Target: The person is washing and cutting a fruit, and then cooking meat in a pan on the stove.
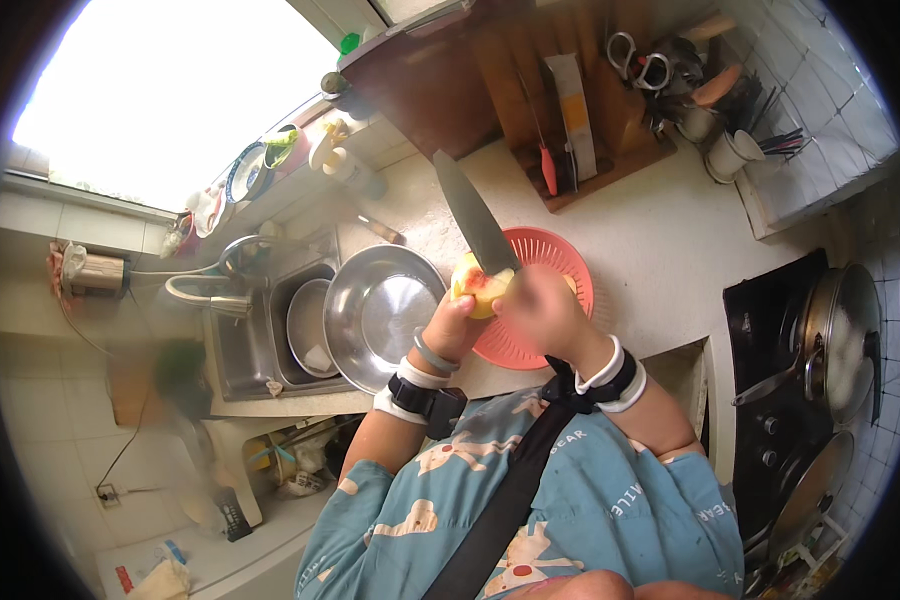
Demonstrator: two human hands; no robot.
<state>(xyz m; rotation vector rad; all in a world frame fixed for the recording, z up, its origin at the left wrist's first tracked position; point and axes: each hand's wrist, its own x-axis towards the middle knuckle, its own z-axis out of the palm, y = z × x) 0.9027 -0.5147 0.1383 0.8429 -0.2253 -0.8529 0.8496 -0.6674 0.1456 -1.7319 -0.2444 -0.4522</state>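
Note:
My left hand (456,324) holds a piece of yellow-fleshed fruit (465,279), likely a peach, with a reddish patch at its cut centre. In my right hand (551,311) is a kitchen knife. Its broad grey blade (474,214) points up and away, and its lower end lies against the fruit; the fist hides the handle. Both hands are over a coral plastic colander (516,354). Some yellow pieces show inside it, mostly hidden by my right hand. To the left, a wide stainless steel bowl (386,307) overlaps the sink's edge.
A steel sink (247,360) with a faucet (210,296) is on the left, a white basin (307,330) inside it. Behind stands a wooden knife block (514,97), with a utensil holder (731,157) beside it. A black cooktop (765,352) carries a lidded pan (844,345) at right.

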